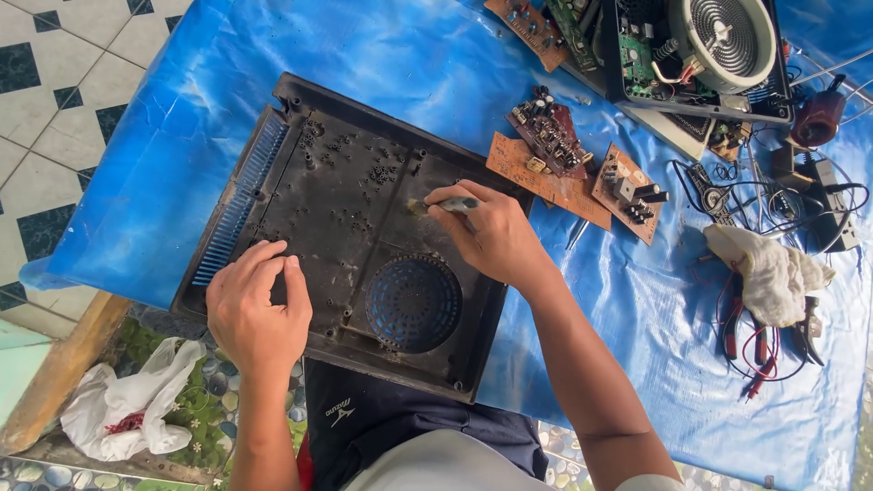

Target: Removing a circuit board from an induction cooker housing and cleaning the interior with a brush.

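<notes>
Left hand (257, 309) is nearest, flat on the near-left edge of the black housing (350, 227), fingers curled loosely on the plastic — holding nothing, just pressing down. Right hand (486, 232) sits over the housing's middle-right, grip closed on a small brush (446, 205); bristle end points left and touches the dusty inner floor, just above the round fan grille (414, 303). Housing lies open side up on the blue sheet (164, 182) covering the surface, vent ribs along its left wall, near edge at the person's lap.

Counts: one housing, one brush, one grille. Three loose circuit boards (546, 155) just right of the housing — two dark-populated, one plain brown. One more opened unit with a coil (727, 36) top right, a white rag (768, 268) and pliers (805, 332) at right, well apart from both hands. One white bag (127, 400) on the floor bottom left.
</notes>
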